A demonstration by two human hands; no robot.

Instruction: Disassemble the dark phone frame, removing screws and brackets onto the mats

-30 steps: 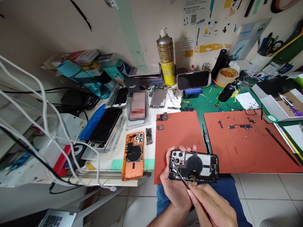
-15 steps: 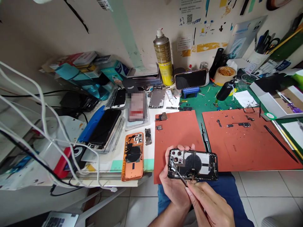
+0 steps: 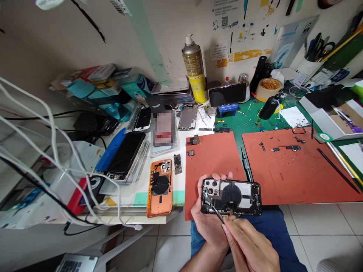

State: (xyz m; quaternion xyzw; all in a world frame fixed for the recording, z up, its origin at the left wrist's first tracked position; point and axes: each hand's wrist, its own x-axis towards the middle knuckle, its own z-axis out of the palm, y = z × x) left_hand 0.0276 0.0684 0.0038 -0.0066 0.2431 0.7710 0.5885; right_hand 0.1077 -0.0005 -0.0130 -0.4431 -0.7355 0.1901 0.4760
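Note:
My left hand (image 3: 208, 230) is wrapped round an opened black phone housing (image 3: 246, 202), its inside facing up, above my lap at the mat's front edge. Camera openings sit at the housing's left end, and a dark round pad lies in its middle. Pinched in my right hand (image 3: 252, 241) is a slim metal pry tool (image 3: 217, 214), whose flat tip rests at the housing's lower left, below the camera openings. My right fingertips are close to the housing's lower edge; whether they touch it I cannot tell.
Left of the red mat (image 3: 215, 162) lie an orange phone housing (image 3: 160, 204) and a logic board (image 3: 177, 164). A screwdriver (image 3: 246, 164) lies between the mats. Small parts (image 3: 292, 148) are on the right mat. A spray can (image 3: 195, 71) stands behind. White cables (image 3: 53, 151) hang at left.
The camera view has shifted very slightly. Both hands, the housing and the tool keep practically the same pose.

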